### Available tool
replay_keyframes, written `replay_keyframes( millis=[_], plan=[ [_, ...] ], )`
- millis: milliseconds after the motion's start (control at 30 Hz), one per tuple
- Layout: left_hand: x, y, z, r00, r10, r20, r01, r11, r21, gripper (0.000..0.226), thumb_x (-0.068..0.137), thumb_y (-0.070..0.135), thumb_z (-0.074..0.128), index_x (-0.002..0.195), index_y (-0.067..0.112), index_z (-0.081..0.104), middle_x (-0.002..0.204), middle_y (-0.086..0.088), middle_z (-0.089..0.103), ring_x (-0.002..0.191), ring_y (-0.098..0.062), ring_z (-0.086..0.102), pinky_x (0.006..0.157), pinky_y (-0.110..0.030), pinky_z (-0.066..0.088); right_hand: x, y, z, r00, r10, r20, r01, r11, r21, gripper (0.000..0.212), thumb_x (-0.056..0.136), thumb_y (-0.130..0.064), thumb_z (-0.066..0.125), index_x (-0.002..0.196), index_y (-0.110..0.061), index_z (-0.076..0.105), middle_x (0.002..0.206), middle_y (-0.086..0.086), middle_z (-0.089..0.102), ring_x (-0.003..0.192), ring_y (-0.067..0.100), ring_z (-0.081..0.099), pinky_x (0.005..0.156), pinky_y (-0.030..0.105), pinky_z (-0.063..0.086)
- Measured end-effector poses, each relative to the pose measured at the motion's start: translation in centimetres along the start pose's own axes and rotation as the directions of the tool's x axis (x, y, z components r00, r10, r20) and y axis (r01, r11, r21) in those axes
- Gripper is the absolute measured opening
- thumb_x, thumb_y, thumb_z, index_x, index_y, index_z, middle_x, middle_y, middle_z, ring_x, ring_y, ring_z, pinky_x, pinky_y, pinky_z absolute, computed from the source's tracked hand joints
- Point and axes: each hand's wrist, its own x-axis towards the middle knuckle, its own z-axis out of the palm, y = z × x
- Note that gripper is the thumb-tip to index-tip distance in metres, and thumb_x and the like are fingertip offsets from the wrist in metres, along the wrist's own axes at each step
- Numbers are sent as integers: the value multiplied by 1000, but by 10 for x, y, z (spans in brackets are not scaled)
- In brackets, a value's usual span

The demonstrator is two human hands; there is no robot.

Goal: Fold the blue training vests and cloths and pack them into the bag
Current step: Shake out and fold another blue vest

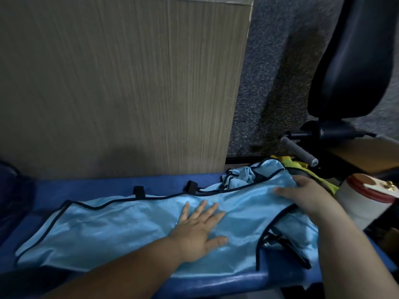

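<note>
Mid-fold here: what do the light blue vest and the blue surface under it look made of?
Light blue vest: thin synthetic fabric, probably polyester mesh, with a sheen and soft wrinkles; dark binding along the edges. Blue surface: looks like smooth padded vinyl, glossy highlights on its rounded front edge.

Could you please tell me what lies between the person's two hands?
Only smooth fabric of the light blue vest, which the left hand and the right hand both rest on; the head view shows nothing else there.

Likely a gym or fitness room: a blue padded vinyl tabletop (pixel 108 184), a black cushioned machine pad (pixel 356 61), a grey foam-grip handle bar (pixel 299 151) and speckled grey carpet (pixel 269 72).
</note>
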Motion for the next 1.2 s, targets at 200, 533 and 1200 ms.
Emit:
replay_keyframes(
  millis=[200, 533, 1200],
  plan=[
    [-1, 10, -11, 994, -36, -104, 16, 982, -190, 66, 92, 71, 24, 151, 43, 15, 159, 22, 7, 147, -4, -14, 117, -40, -19, -5, -15, 8, 992, -124, 5, 120, 969, 216, 25, 87, -16, 68, 111, -23, 67, 97, 10, 74, 84, 31, 72, 79, 51, 58],
    [-21, 24, -48, 982, -188, -3, 39, 216, -976, 53, 77, 67, 54, 114, 30, 57, 119, 8, 64, 95, -8, 66, 98, -34, 49, -31, -54, 32, 980, -196, 42, 128, 771, 624, 37, 93, 2, 54, 120, -21, 63, 91, 8, 72, 71, 18, 70, 56, 27, 56],
    [-37, -2, -75, 879, -468, 91, -70, -316, -946, 28, 99, 21, 53, 120, 5, 62, 110, -14, 72, 105, -28, 68, 96, -47, 51, -29, -30, 115, 928, -307, 210, 268, 943, 196, 41, 89, 9, 56, 109, -27, 59, 100, -4, 59, 86, 16, 56, 67, 14, 47]
  ],
)
